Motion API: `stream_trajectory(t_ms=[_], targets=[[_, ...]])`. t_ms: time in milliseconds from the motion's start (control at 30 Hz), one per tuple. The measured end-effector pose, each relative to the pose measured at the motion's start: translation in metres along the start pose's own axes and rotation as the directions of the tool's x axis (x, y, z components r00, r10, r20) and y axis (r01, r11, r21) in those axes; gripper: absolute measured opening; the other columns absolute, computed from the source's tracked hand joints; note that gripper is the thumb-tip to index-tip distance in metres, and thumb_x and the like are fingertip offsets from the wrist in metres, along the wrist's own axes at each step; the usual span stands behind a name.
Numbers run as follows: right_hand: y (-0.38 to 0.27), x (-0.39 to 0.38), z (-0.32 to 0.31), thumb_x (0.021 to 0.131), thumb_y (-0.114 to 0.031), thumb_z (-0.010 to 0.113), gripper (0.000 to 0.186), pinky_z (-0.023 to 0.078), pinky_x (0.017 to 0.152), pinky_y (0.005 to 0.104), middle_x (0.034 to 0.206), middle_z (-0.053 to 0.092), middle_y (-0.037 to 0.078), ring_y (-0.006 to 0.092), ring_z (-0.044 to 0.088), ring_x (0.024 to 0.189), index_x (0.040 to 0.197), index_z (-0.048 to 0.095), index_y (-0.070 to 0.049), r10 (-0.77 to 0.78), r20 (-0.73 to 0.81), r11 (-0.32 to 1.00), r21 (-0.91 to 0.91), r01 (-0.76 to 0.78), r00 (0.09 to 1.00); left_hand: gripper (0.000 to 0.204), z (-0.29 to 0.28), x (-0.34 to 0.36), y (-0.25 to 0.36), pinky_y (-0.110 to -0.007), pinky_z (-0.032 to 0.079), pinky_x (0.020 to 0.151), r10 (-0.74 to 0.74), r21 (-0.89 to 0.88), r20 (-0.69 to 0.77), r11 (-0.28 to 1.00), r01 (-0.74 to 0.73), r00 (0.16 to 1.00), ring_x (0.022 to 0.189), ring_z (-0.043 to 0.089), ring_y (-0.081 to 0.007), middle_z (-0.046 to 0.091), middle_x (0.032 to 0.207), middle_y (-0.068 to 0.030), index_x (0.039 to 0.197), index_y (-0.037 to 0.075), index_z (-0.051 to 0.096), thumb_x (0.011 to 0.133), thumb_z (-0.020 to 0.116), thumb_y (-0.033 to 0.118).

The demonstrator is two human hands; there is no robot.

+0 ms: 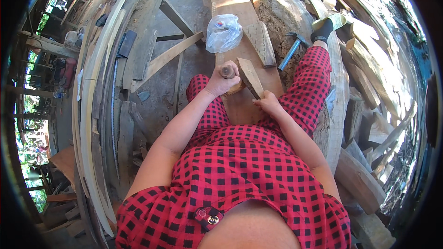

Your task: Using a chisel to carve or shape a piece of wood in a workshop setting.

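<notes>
My left hand (pixel 222 82) is wrapped round a thick wooden handle (pixel 226 71), its round end facing up. What the handle belongs to is mostly hidden below the fist. Beside it a short, tapered wooden block (pixel 249 77) stands tilted over the broad plank (pixel 244 110) between my legs. The fingers of my right hand (pixel 270 104) are closed on the block's near end. Just beyond the block lies a second wedge-shaped piece of wood (pixel 260 42) with small dark marks on its face. A clear plastic bag (pixel 224 34) with small things inside rests on the plank.
A hammer (pixel 290 54) with a blue handle lies on the rough log (pixel 277 18), near my right leg. Split timber (pixel 374 83) is heaped along the right. Long boards (pixel 90 97) stretch down the left, beside a wooden frame (pixel 170 41) on the concrete floor.
</notes>
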State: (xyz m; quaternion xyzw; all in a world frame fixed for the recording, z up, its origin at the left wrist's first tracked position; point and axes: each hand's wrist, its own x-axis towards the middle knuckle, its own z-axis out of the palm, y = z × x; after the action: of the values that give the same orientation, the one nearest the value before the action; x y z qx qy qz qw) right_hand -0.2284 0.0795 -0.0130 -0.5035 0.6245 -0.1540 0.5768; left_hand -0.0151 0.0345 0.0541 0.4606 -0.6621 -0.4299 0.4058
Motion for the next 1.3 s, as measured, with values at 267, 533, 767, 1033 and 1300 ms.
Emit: stream_trajectory(t_ms=[267,533,767,1033,1300], targets=[[-0.004,-0.004,-0.003,0.077,-0.024,0.070,0.038,0.048,0.047,0.0332,0.069,0.058,0.012,0.0208,0.057,0.052,0.091,0.049,0.004,0.011,0.043,1.000,0.007,-0.011,0.999,0.013,-0.016,0.028,-0.010,-0.023,0.048,0.058,-0.122,-0.179,-0.061,0.978,0.109,0.991,0.066,0.058,-0.0089,0.059,0.072,-0.0012,0.075,0.007,0.054,0.071,0.065,0.001],[-0.010,-0.006,-0.004,0.077,-0.024,0.071,0.038,0.048,0.047,0.0333,0.068,0.057,0.011,0.0207,0.057,0.052,0.091,0.050,0.005,0.048,0.035,0.999,0.007,-0.048,0.998,0.016,-0.006,0.018,-0.013,-0.024,0.045,0.058,-0.105,-0.151,-0.167,0.985,0.080,0.980,0.061,0.054,-0.0074,0.057,0.066,0.0014,0.069,0.008,0.054,0.070,0.071,0.006],[-0.008,-0.004,-0.002,0.077,-0.024,0.070,0.038,0.048,0.046,0.0332,0.068,0.057,0.011,0.0202,0.057,0.052,0.092,0.049,0.005,0.030,0.043,0.999,0.040,-0.032,0.999,0.016,0.000,0.027,-0.018,-0.024,0.046,0.059,-0.090,-0.109,-0.137,0.991,0.075,0.987,0.062,0.057,-0.0077,0.060,0.067,0.0002,0.069,0.008,0.055,0.074,0.070,0.006],[-0.013,-0.006,-0.004,0.076,-0.024,0.071,0.039,0.047,0.044,0.0331,0.067,0.057,0.012,0.0200,0.057,0.052,0.091,0.049,0.005,0.045,0.045,0.999,0.007,-0.045,0.998,0.015,-0.004,0.026,-0.020,-0.024,0.046,0.059,-0.096,-0.198,-0.182,0.978,0.059,0.979,0.061,0.056,-0.0084,0.059,0.066,-0.0003,0.070,0.008,0.055,0.073,0.069,0.005],[-0.011,-0.003,-0.003,0.075,-0.023,0.072,0.039,0.048,0.044,0.0334,0.067,0.057,0.012,0.0201,0.057,0.052,0.091,0.049,0.005,0.023,0.012,0.999,-0.033,-0.023,1.000,0.016,-0.016,0.016,-0.010,-0.023,0.043,0.057,-0.153,-0.207,-0.153,0.971,0.120,0.976,0.061,0.050,-0.0061,0.055,0.068,0.0024,0.072,0.009,0.054,0.073,0.070,0.008]])
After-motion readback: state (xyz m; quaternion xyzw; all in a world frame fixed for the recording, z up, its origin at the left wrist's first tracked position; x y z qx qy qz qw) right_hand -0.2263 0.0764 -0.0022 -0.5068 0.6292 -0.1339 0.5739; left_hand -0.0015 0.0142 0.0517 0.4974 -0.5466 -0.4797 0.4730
